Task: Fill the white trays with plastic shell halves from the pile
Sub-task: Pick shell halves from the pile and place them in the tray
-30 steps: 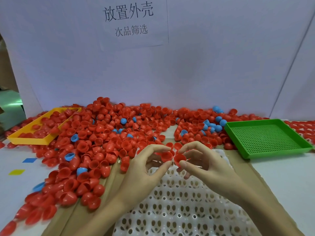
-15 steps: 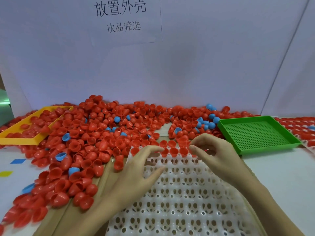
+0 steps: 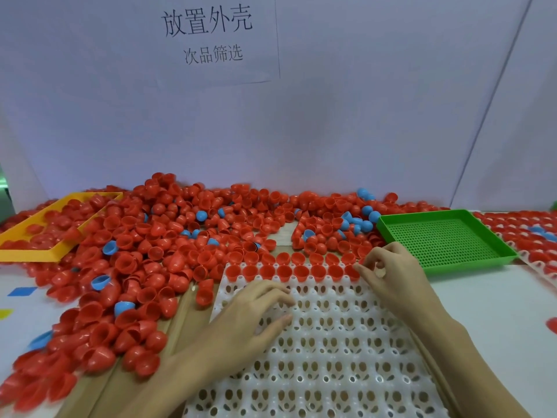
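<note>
A big pile of red shell halves [image 3: 180,236], with a few blue ones mixed in, covers the table's back and left. The white tray [image 3: 331,342] lies in front of me. Its two far rows hold red halves [image 3: 283,271] with their open sides up. My left hand [image 3: 250,321] rests flat on the tray's left part with relaxed fingers and holds nothing. My right hand [image 3: 394,279] is at the right end of the filled rows. Its curled fingertips pinch the last red half [image 3: 351,270] there.
A green mesh tray [image 3: 446,236] sits at the back right, and a yellow tray [image 3: 30,254] holding red halves at the far left. Another white tray [image 3: 539,267] filled with shells shows at the right edge. Blue halves [image 3: 366,218] cluster near the green tray.
Both hands held red halves a second ago and have come down to the tray. The left hand has let go and now lies flat; the right hand moved to the row's right end.
</note>
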`<move>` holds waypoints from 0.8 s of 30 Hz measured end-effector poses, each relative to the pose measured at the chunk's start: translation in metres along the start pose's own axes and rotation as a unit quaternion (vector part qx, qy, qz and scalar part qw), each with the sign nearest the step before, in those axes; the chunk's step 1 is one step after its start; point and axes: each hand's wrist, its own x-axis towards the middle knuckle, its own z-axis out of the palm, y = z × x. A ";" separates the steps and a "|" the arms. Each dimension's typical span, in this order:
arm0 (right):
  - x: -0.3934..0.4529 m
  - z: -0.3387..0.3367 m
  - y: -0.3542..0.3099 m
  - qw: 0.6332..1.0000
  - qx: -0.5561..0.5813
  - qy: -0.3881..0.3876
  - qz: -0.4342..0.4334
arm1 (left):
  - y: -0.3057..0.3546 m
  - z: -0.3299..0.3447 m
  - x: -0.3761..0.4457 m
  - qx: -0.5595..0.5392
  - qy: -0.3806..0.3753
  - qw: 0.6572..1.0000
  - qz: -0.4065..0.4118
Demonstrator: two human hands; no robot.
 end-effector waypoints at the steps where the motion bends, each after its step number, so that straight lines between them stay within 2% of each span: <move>1: -0.001 -0.001 -0.001 1.000 -0.002 0.000 0.007 | 0.000 0.000 0.000 -0.003 0.000 1.000 0.000; 4: -0.003 -0.003 -0.006 0.999 -0.022 0.020 0.013 | 0.001 -0.004 0.001 -0.042 0.009 0.999 -0.003; 7: -0.005 -0.006 -0.010 0.999 -0.014 0.043 0.008 | -0.004 -0.016 0.004 -0.094 0.089 0.991 -0.019; 9: -0.005 -0.007 -0.014 0.998 0.003 0.055 -0.003 | -0.018 -0.028 0.006 -0.059 0.170 0.983 -0.043; 11: -0.006 -0.007 -0.019 0.998 0.025 0.062 -0.018 | -0.042 -0.041 0.004 0.039 0.209 0.973 -0.087; 13: -0.008 -0.006 -0.025 0.996 0.044 0.064 -0.033 | -0.068 -0.049 0.001 0.161 0.190 0.959 -0.132; 15: -0.008 -0.005 -0.032 0.995 0.070 0.055 -0.045 | -0.088 -0.050 -0.002 0.206 0.155 0.954 -0.155; 18: -0.012 -0.006 -0.044 0.993 0.101 0.020 -0.058 | -0.097 -0.048 -0.002 0.214 0.155 0.953 -0.150; 24: -0.019 -0.006 -0.054 0.989 0.126 -0.049 -0.063 | -0.074 -0.052 -0.001 0.177 0.230 0.953 -0.091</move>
